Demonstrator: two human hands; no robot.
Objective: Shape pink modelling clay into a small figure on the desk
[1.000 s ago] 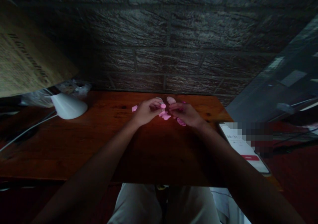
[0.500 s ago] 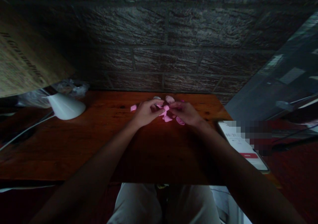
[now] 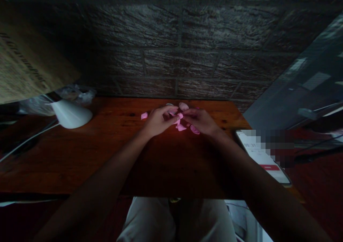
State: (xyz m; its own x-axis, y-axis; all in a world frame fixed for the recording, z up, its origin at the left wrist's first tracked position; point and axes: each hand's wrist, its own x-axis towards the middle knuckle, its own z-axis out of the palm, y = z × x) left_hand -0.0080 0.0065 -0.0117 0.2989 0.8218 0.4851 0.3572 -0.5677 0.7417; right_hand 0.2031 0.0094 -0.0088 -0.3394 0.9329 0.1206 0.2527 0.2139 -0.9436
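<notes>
My left hand (image 3: 160, 121) is closed, its thumb and fingertips pinching a small pink petal-like piece (image 3: 178, 118) above the table. From the other side, the fingertips of my right hand (image 3: 201, 122) are pinched together at the edge of this same piece. Just below the fingers lies another pink piece (image 3: 180, 127), and a darker pink one (image 3: 194, 129) rests beneath my right hand. A pale pink oval piece (image 3: 183, 107) sits behind the hands. Off to the left of my left hand is a separate pink piece (image 3: 144, 115). Fingers partly hide the held piece.
The wooden table (image 3: 102, 156) meets a dark brick wall (image 3: 160, 31). At the left stand a lamp's white base (image 3: 72, 114) with a cable, a printed brown shade (image 3: 29, 63) and clear plastic (image 3: 77, 93). A lit phone (image 3: 264, 159) lies at the right edge, near my right forearm.
Both hands stay in nearly the same place. The pink piece between the fingertips has shifted slightly, and a bit less of it shows.
</notes>
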